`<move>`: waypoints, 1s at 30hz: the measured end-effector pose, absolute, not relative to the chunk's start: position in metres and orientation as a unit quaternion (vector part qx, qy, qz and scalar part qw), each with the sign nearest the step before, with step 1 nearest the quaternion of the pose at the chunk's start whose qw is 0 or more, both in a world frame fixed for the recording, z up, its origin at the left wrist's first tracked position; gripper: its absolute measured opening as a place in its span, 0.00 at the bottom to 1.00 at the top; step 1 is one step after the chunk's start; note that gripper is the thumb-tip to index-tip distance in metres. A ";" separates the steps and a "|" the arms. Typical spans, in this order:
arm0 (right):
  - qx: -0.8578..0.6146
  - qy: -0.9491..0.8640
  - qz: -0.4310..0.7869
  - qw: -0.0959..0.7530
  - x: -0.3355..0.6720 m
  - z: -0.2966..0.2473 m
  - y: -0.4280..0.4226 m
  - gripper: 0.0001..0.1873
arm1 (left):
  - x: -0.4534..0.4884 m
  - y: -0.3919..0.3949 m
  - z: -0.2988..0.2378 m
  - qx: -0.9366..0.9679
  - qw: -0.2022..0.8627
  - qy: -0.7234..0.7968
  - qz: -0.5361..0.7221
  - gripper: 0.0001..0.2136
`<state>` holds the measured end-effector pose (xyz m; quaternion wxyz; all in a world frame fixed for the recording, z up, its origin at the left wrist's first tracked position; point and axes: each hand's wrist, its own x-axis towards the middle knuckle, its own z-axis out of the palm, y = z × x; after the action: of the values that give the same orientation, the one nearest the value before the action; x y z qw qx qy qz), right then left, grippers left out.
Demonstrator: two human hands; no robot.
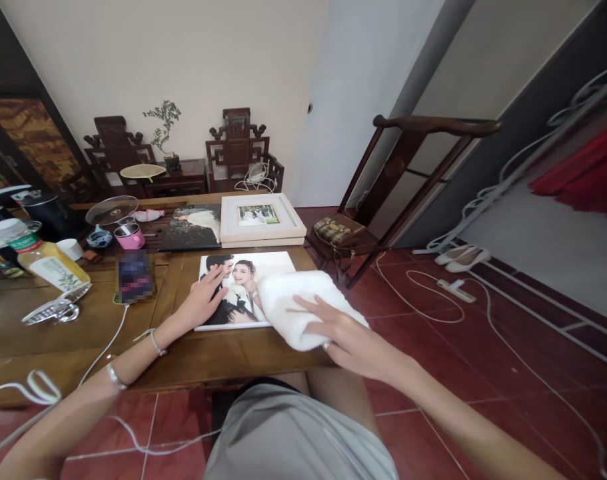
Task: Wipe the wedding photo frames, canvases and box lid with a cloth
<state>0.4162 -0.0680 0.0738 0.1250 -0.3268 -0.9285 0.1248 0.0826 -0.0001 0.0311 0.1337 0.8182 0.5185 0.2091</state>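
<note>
A wedding photo panel [243, 320] lies flat near the front edge of the wooden table [183, 353]. My left hand [206, 298] rests on the panel's left part with its fingers spread. On the panel's right side sits a folded white towel [298, 293], which covers that part of the picture and hangs past the panel toward the table's right end. My right hand [340, 330] grips the towel, thumb beneath and fingers on top. Behind the panel are a white-framed photo [263, 230] on a stack and a dark photo panel [193, 227].
Left on the table stand a bottle of yellow liquid [48, 260], a pink mug [130, 236], a silver hair clip [58, 307] and a blurred phone-like item [134, 277] on a white cable [106, 343]. A wooden chair [398, 160] holding a checked bag [336, 230] stands right.
</note>
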 end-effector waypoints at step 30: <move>-0.342 -0.917 0.178 0.099 0.418 0.087 -0.084 0.31 | 0.083 0.001 0.029 0.822 0.112 0.523 0.197 0.24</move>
<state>0.4176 -0.0840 0.0871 0.0988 -0.3422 -0.9174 0.1775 0.0827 0.0011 0.0290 0.1122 0.8218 0.5228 0.1969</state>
